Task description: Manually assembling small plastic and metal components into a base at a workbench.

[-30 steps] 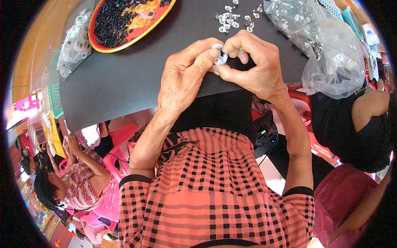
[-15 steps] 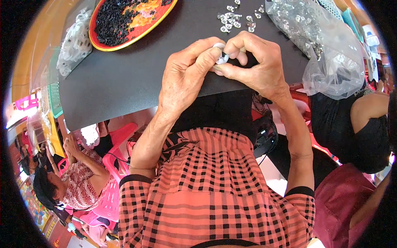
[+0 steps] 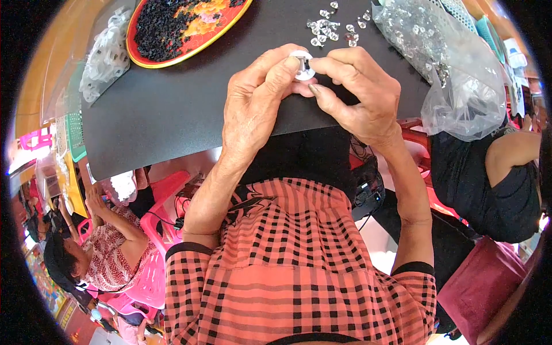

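Observation:
A small white round plastic piece [image 3: 303, 73] with a dark slot or insert across its middle is held between the thumb and fingers of my left hand [image 3: 257, 95]. It is raised over the black table, its face turned up. My right hand [image 3: 366, 95] is just beside it: the index fingertip touches the piece's right side near the dark part, while the thumb stands apart below, close to the left fingertips. My other right fingers are bent, partly hidden behind the index finger. Whether the dark part is loose or fixed is too small to tell.
A red and yellow tray [image 3: 172, 61] of small black parts is at the back left, beside a clear bag of white rings [image 3: 106, 54]. Clear crystal-like pieces [image 3: 324, 29] lie loose near a plastic bag [image 3: 463, 100] of more. Other people sit on both sides.
The white piece has turned so its face shows more. My right thumb has come away from it, leaving the index finger at its side. My left hand keeps its hold.

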